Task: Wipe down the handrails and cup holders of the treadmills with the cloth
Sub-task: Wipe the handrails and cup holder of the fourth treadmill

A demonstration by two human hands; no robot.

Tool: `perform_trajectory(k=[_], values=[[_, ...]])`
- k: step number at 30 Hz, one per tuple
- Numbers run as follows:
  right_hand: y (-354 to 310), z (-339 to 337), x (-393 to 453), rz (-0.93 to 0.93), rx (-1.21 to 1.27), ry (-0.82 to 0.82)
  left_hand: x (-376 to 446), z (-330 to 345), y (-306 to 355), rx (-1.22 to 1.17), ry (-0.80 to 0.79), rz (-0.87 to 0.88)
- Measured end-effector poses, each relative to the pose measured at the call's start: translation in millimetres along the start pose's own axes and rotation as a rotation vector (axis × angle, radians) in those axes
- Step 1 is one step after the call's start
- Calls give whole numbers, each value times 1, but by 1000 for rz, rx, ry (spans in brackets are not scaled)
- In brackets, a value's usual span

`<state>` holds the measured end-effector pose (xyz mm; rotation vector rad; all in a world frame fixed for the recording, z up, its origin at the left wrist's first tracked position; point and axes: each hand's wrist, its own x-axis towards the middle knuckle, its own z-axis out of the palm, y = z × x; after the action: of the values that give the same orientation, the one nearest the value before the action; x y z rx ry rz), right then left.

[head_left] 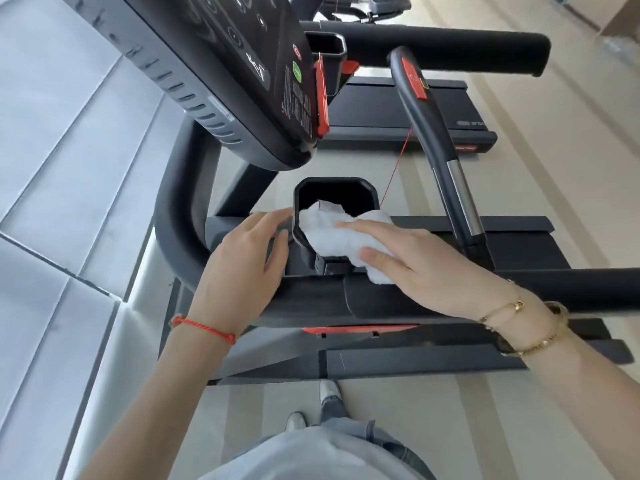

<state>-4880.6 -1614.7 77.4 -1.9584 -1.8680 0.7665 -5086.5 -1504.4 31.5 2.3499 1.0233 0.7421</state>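
A black cup holder with an angular rim sits at the middle of the head view, on the near side of a treadmill. A crumpled white cloth lies over its near rim and partly dips inside. My right hand holds the cloth, fingers over it and thumb pressed on its lower edge. My left hand rests on the treadmill frame just left of the cup holder, its fingers curled against the holder's outer wall. A padded black handrail runs right from under my right wrist. A second cup holder shows farther away.
The treadmill console hangs over the upper left. A curved grip bar with a red pad and steel sensor rises at the right. The far handrail crosses the top. A wall lies left, pale floor right; my feet stand below.
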Motion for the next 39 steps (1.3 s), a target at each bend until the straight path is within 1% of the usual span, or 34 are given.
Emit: perform_trajectory(k=[6,9,11,15,20,23,25,28,31,35,39], values=[[-26,46,-21,-169,-350,85,-25,-9,-3,-45,29,1],[-44,72,-23,-207,-394,136,-36,-11,-6,-44,41,22],[-51,88,-24,-192,-430,157,-41,-13,-9,-34,58,35],[-47,87,-18,-152,-436,263,-46,-13,-13,-26,69,41],[-41,73,9,-280,-579,311,-44,-11,-15,1,41,40],[-33,76,15,-331,-531,338,-44,-9,-15,12,36,33],[-28,84,12,-320,-487,390,-44,-8,-14,1,34,26],[-15,93,-1,-314,-496,550,-42,-5,-7,10,33,24],[-2,93,-11,-272,-454,679,-40,0,7,41,16,47],[3,97,-11,-208,-434,793,-38,9,27,44,-36,73],[44,79,-38,-122,-467,902,-38,22,49,50,-43,89]])
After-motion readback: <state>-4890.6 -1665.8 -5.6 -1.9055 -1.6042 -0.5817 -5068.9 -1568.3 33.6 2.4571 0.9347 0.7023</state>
